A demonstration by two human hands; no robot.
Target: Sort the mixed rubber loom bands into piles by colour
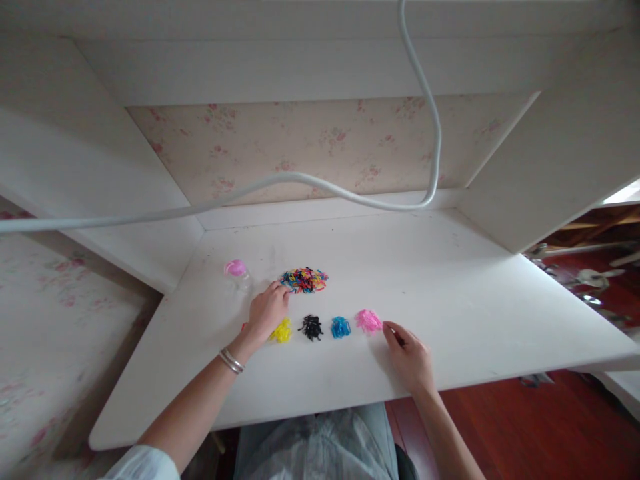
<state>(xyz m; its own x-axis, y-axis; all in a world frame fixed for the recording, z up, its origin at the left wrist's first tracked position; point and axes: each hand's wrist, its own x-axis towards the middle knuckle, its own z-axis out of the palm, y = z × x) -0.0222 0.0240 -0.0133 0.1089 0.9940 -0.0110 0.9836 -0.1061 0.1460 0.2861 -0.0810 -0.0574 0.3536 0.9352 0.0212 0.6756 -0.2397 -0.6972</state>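
A mixed pile of small multicoloured rubber bands (304, 280) lies on the white desk. My left hand (269, 309) reaches to its left end, fingertips pinched together at the edge of the pile. Nearer to me is a row of sorted piles: yellow rubber bands (281, 331), black rubber bands (312, 327), blue rubber bands (341, 327) and pink rubber bands (369, 321). A bit of red shows beside my left wrist, mostly hidden. My right hand (409, 355) is at the right edge of the pink pile, thumb and forefinger closed; what they hold is too small to tell.
A clear container with a pink lid (236, 268) lies left of the mixed pile. A thick white cable (295, 177) hangs across the view above the desk (450, 300). Side panels and a flowered back wall (330, 140) enclose the desk.
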